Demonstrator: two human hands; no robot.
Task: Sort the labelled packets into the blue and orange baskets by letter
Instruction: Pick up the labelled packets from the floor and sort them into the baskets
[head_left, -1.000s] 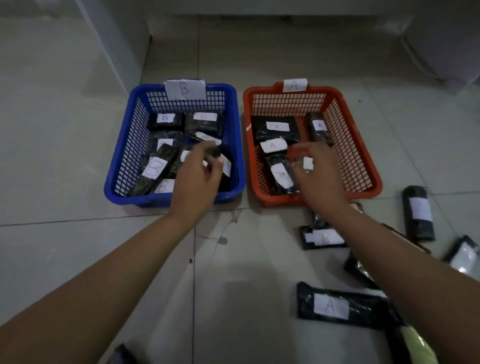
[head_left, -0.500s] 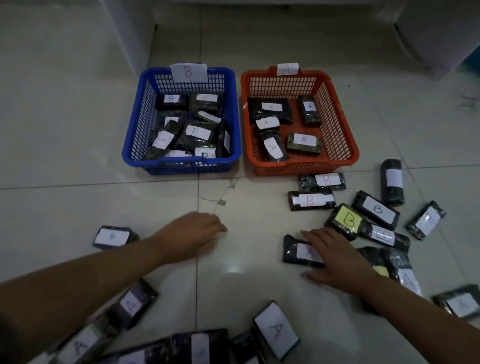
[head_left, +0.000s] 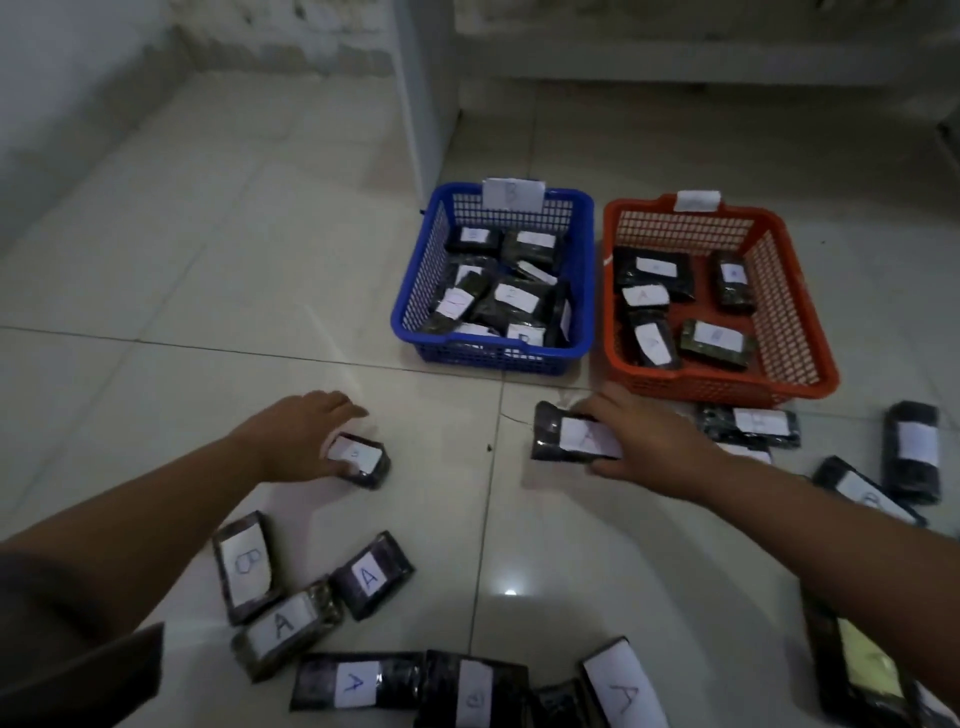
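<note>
The right hand (head_left: 644, 447) clasps the A packet (head_left: 569, 440), long axis crosswise, just before the orange basket (head_left: 795, 338); the left hand (head_left: 301, 436) closes over a small packet (head_left: 361, 460), the blue basket (head_left: 415, 291) ahead to its right.

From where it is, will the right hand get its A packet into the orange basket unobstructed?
Probably yes. The right hand grips the A packet just short of the orange basket, and bare basket floor shows between the packets inside.

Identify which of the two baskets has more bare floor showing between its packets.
The orange basket: its packets lie apart with orange bottom showing, while the blue basket is crowded with overlapping packets.
</note>
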